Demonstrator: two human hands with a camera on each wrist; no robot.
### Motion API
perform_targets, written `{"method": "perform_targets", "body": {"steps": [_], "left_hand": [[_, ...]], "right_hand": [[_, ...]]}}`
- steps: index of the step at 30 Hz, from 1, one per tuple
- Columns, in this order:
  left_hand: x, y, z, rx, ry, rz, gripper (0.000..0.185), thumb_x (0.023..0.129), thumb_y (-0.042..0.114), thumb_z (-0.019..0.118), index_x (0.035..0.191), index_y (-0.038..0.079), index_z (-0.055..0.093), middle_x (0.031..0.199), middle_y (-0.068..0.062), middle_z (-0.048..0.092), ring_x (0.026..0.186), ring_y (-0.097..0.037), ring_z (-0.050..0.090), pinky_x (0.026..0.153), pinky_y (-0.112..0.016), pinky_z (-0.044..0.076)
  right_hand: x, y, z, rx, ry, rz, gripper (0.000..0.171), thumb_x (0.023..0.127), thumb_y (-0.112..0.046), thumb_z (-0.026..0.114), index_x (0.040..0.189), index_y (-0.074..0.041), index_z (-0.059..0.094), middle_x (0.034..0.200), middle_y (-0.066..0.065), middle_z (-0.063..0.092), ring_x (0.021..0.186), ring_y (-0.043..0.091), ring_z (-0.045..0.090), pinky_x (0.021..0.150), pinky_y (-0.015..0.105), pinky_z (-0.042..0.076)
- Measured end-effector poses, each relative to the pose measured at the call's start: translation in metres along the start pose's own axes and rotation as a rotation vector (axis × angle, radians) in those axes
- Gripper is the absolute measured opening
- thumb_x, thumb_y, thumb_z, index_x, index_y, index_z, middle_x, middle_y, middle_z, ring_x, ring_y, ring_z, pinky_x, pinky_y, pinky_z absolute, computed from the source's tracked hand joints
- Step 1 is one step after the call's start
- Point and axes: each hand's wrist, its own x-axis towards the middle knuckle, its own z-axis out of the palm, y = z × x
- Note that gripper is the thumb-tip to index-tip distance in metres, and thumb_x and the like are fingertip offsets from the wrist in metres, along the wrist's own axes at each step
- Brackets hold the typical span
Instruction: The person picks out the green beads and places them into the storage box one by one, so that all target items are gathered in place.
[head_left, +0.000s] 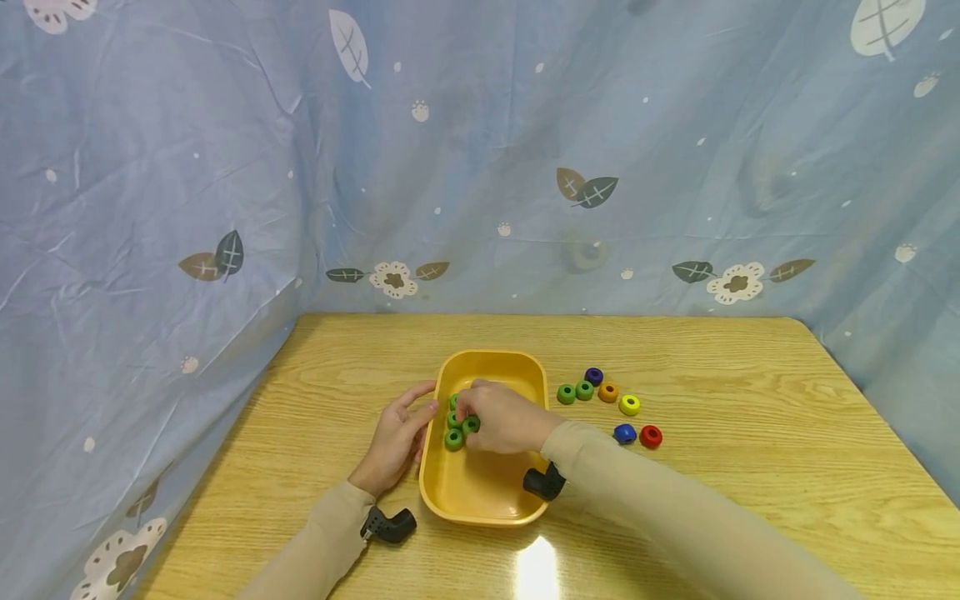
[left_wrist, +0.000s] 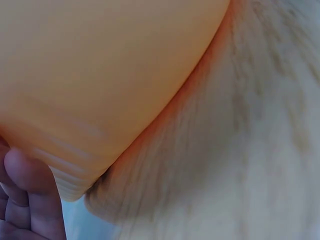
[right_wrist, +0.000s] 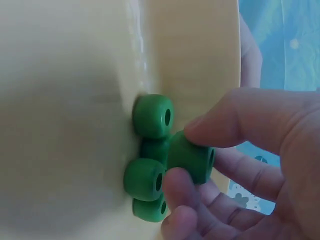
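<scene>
My right hand (head_left: 512,418) reaches into a yellow tray (head_left: 487,492). Between thumb and fingers it pinches a green bead (right_wrist: 191,157), round with a hole through it. Several more green beads (right_wrist: 152,116) lie just beside it along the tray's left wall; the hand covers part of this group in the head view. My left hand (head_left: 393,437) rests against the outside of the tray's left wall, thumb tip at the rim. In the left wrist view, the fingertips (left_wrist: 31,172) touch the tray's outer wall.
Right of the tray, on the wooden table (head_left: 720,367), lie two green beads (head_left: 566,394), a purple bead (head_left: 594,376), an orange bead (head_left: 608,392), a yellow bead (head_left: 629,405), a blue bead (head_left: 625,434) and a red bead (head_left: 651,437). A blue patterned cloth (head_left: 480,125) hangs behind.
</scene>
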Motion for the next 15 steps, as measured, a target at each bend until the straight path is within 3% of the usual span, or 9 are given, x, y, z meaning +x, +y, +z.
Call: {"method": "perform_targets", "body": {"steps": [15], "left_hand": [[-0.0024, 0.0011, -0.0005, 0.008, -0.026, 0.036, 0.058, 0.11, 0.018, 0.054, 0.157, -0.006, 0.031, 0.053, 0.009, 0.061, 0.043, -0.004, 0.053, 0.041, -0.019, 0.046]], "right_hand": [[0.005, -0.002, 0.0044, -0.058, -0.051, 0.042, 0.021, 0.085, -0.011, 0.085, 0.099, -0.011, 0.07, 0.097, 0.002, 0.065, 0.081, 0.013, 0.053, 0.073, 0.028, 0.047]]}}
